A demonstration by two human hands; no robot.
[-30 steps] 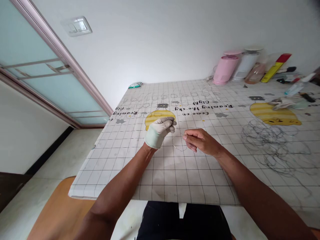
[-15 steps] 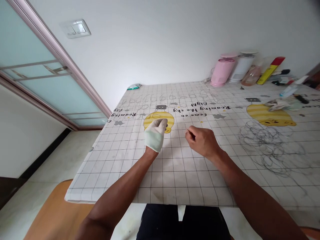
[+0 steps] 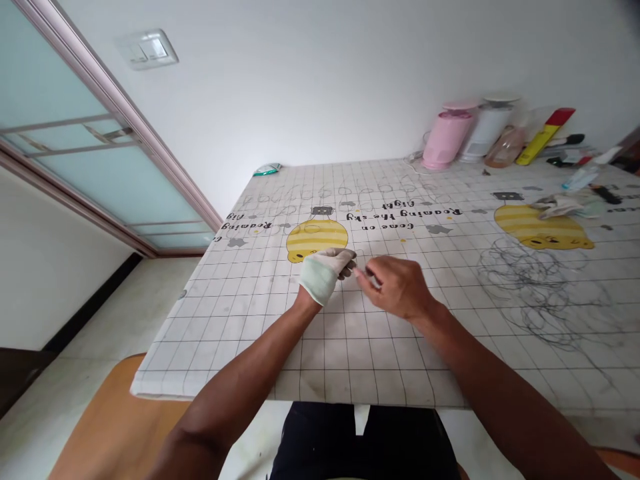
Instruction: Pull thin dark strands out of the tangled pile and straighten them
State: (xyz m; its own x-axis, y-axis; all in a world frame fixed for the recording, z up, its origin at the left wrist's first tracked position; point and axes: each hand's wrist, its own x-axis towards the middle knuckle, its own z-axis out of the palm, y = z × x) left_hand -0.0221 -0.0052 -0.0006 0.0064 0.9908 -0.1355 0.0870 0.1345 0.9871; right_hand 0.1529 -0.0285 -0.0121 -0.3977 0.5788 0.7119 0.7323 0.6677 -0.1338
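My left hand [image 3: 327, 270], in a pale glove, is over the middle of the table with its fingers pinched together. Close on its right is my bare right hand [image 3: 393, 283], its fingers curled in and the thumb pointing toward the glove. Only a narrow gap parts the two sets of fingertips. Whatever lies in either pinch is too thin or hidden to make out. To the right of both hands, a loose tangle of thin dark wire or thread [image 3: 543, 300] is spread on the tablecloth. Rows of thin loops [image 3: 310, 191] lie beyond my hands.
A checked tablecloth [image 3: 240, 353] with yellow cartoon prints covers the table. At the back right stand a pink cylinder [image 3: 447, 140], a white one [image 3: 480, 133], a bottle [image 3: 505, 147] and a yellow-red can [image 3: 545, 137]. A crumpled glove [image 3: 570, 205] lies at right; a small packet [image 3: 267, 170] lies back left.
My left hand has moved right and slightly down, toward my right hand. The right thumb now reaches out toward the glove, and the gap between the hands has narrowed.
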